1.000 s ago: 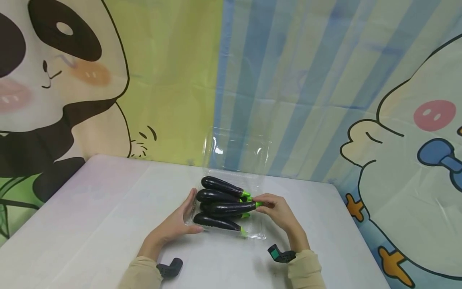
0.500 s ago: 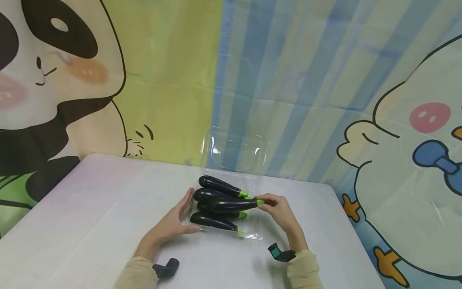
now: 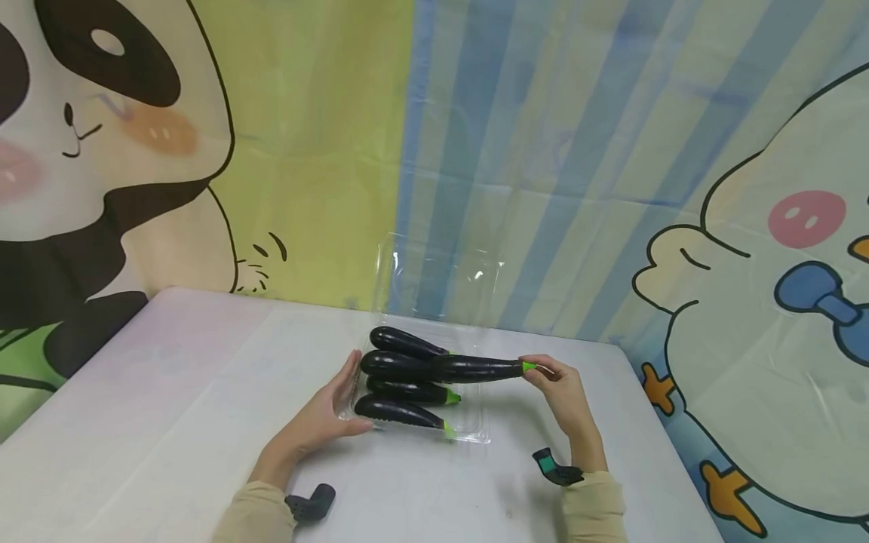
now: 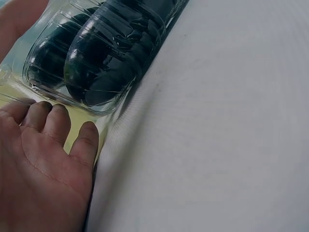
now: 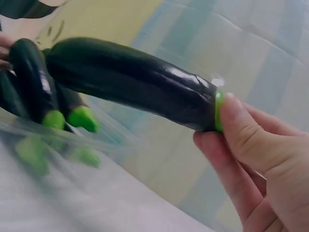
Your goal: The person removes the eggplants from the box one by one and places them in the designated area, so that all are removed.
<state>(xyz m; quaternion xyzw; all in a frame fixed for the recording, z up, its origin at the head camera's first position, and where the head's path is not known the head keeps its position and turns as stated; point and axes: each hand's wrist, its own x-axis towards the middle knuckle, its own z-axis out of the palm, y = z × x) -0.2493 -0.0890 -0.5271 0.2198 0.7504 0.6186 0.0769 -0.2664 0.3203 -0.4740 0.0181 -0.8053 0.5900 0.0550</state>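
My right hand (image 3: 565, 388) pinches an eggplant (image 3: 478, 369) by its green stem end, between thumb and fingers. This eggplant (image 5: 135, 82) points left, its far end overlapping the others in the head view. Several more dark eggplants (image 3: 400, 412) with green stems lie side by side in a clear plastic clamshell box (image 3: 477, 424). At the box's left end my left hand (image 3: 315, 422) grips it, thumb at the near corner and fingers along the side. The left wrist view shows the fingers (image 4: 58, 123) at the ribbed end wall.
The clear lid (image 3: 437, 283) of the box stands up at the back. A white-covered table (image 3: 170, 407) lies beneath, backed by a cartoon-printed curtain (image 3: 326, 151). Dark devices (image 3: 312, 504) are strapped at both wrists.
My right hand has drawn the pinched eggplant to the right, so it now reaches past the box's right side. My left hand has stayed at the box.
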